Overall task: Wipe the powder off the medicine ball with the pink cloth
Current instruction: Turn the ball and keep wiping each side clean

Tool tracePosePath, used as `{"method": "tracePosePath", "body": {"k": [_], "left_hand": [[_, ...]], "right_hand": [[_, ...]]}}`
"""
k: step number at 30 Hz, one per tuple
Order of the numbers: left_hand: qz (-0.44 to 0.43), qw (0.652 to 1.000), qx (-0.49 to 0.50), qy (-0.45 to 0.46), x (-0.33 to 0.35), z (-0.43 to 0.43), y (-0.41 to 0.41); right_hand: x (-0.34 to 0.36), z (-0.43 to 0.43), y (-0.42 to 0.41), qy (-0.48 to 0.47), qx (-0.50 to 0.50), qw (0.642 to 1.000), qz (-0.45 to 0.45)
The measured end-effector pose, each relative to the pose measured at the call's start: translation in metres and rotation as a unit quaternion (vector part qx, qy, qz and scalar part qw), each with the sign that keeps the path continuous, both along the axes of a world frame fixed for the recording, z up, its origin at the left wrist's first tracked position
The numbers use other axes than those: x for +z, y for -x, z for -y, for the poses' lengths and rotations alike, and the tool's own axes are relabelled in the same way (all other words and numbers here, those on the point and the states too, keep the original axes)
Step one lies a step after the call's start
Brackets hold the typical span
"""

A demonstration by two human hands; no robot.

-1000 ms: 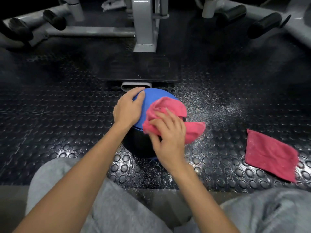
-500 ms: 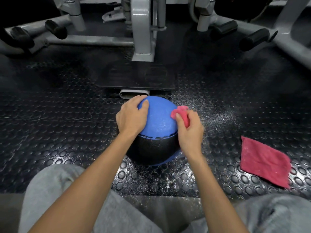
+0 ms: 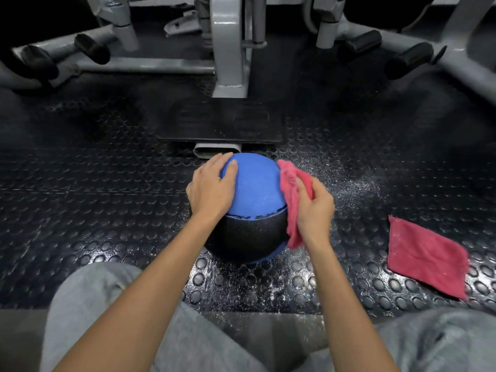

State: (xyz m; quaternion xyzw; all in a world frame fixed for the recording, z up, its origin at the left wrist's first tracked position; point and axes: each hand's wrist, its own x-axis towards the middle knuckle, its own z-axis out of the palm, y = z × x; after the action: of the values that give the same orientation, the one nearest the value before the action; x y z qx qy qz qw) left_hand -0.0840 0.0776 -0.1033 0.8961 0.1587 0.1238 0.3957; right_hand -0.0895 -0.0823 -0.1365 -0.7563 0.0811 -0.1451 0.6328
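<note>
Medicine ball (image 3: 257, 189), blue over black, sits on the studded floor (image 3: 107, 200). Left hand (image 3: 212, 191) lies flat on it, fingers together; right hand (image 3: 314, 208) grips the pink cloth (image 3: 291, 178) against its right side. 1 spare cloth (image 3: 426, 256) lies rightward near powder (image 3: 349, 183).

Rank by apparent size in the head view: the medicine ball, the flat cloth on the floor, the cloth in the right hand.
1. medicine ball
2. floor cloth
3. held cloth, bunched and partly hidden, so its real size is unsure

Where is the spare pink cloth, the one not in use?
In the head view, the spare pink cloth lies flat on the studded floor at the right, apart from the medicine ball and the right hand gripping the other pink cloth.
</note>
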Motion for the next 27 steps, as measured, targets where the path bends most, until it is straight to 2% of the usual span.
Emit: {"method": "tracePosePath", "body": {"k": [2,4,7,9,11,12,14,16,19,22,24,26,27], "left_hand": [[-0.003,1.000,0.003,0.000,0.001,0.001,0.001],[-0.005,1.000,0.010,-0.002,0.001,0.002,0.000],[-0.002,1.000,0.014,0.005,0.000,-0.003,0.001],[0.004,1.000,0.004,0.013,-0.002,-0.005,0.004],[0.007,1.000,-0.003,0.008,-0.002,-0.005,0.008],[0.005,1.000,-0.003,0.002,-0.001,-0.003,0.009],[0.002,1.000,0.001,-0.009,0.001,0.002,0.011],[0.005,1.000,0.004,-0.015,0.002,0.004,0.013],[0.006,1.000,0.006,-0.006,0.001,0.001,0.012],[0.002,1.000,0.009,-0.009,0.000,0.000,0.012],[0.003,1.000,0.011,-0.011,0.000,0.001,0.012],[0.004,1.000,0.009,-0.012,-0.001,-0.001,0.012],[0.005,1.000,0.007,-0.012,-0.001,-0.001,0.012]], "right_hand": [[0.001,0.003,0.000,-0.002,-0.009,1.000,-0.013],[0.007,-0.016,0.017,0.089,0.010,0.993,0.079],[0.009,-0.047,0.043,0.235,0.070,0.944,0.222],[0.004,-0.044,0.041,0.286,0.072,0.918,0.266],[0.005,-0.032,0.030,0.301,0.074,0.918,0.249],[0.008,-0.025,0.025,0.285,0.067,0.931,0.216],[0.015,-0.007,0.011,0.205,0.025,0.971,0.122],[0.030,0.013,0.001,0.139,-0.042,0.988,0.051],[0.071,0.027,-0.002,0.061,-0.086,0.989,0.102],[0.091,0.016,-0.013,0.011,0.018,0.992,0.127],[0.078,0.001,-0.020,0.102,0.119,0.984,0.089],[0.046,-0.015,-0.014,0.244,0.177,0.953,0.039],[0.031,-0.021,-0.006,0.280,0.189,0.941,0.028]]}}
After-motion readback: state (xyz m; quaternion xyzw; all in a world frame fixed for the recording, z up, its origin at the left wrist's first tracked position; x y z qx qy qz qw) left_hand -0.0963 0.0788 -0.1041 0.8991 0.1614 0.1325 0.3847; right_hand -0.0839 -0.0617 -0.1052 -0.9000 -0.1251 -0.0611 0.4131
